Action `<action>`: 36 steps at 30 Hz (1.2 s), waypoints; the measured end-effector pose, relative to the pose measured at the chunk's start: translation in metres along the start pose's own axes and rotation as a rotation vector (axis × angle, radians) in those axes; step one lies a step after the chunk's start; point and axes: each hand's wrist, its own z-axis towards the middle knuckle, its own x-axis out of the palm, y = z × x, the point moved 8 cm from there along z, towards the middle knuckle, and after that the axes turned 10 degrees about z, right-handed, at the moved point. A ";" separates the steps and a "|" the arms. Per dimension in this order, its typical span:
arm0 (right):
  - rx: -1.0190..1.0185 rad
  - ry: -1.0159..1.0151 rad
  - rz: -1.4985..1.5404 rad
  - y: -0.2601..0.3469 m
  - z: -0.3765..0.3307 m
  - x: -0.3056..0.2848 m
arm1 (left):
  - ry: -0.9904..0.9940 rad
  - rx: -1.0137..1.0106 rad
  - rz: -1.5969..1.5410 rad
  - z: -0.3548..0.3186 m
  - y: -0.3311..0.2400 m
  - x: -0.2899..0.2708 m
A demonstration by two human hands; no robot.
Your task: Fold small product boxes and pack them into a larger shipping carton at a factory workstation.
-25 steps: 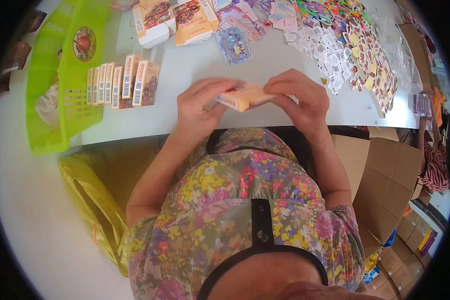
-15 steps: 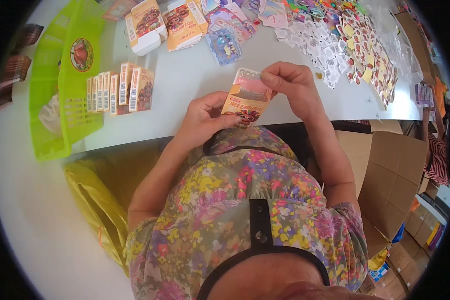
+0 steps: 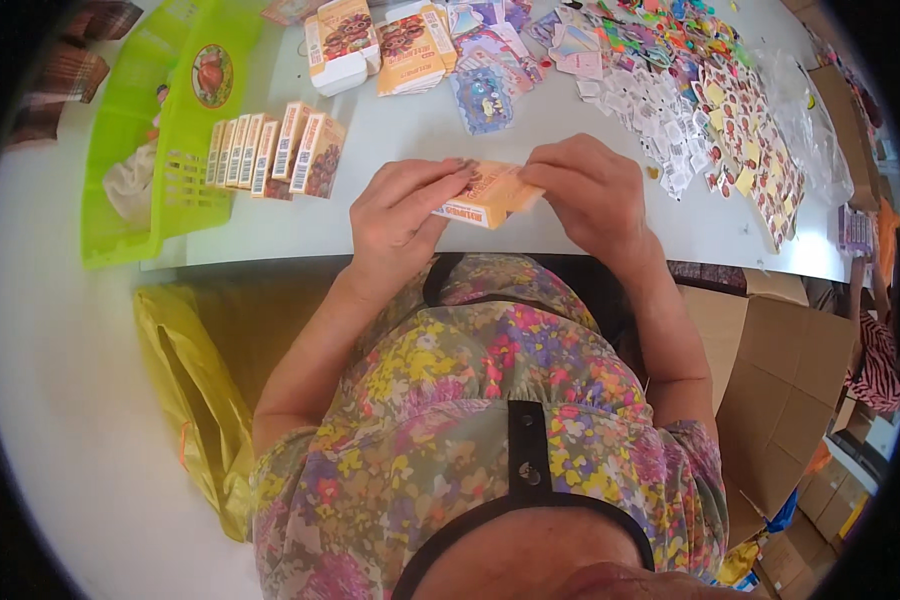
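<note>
Both hands hold one small orange carton (image 3: 485, 195) just above the near edge of the white table (image 3: 400, 140). My left hand (image 3: 400, 215) grips its left end, fingers curled over the top. My right hand (image 3: 590, 190) pinches its right end. The carton lies nearly flat, long side across. A row of several finished cartons (image 3: 275, 155) stands upright to the left of my left hand.
A green plastic basket (image 3: 160, 130) sits at the table's left end. Two stacks of flat cartons (image 3: 380, 40) lie at the back. Sheets of colourful stickers (image 3: 710, 110) cover the right side. A yellow bag (image 3: 195, 390) hangs lower left; cardboard boxes (image 3: 770, 390) stand lower right.
The carton was tilted up with its printed face showing half a second ago; now it is turned down flat and held lower between both hands.
</note>
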 end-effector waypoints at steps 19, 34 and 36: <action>0.136 0.075 0.074 0.010 0.019 0.019 | 0.090 -0.294 -0.386 -0.022 0.000 -0.003; 0.632 -0.022 0.365 -0.030 0.003 0.020 | 0.122 -0.480 -0.851 -0.050 0.001 0.032; 0.561 -0.066 0.351 -0.027 0.006 0.011 | 0.117 -0.451 -0.795 -0.046 -0.002 0.029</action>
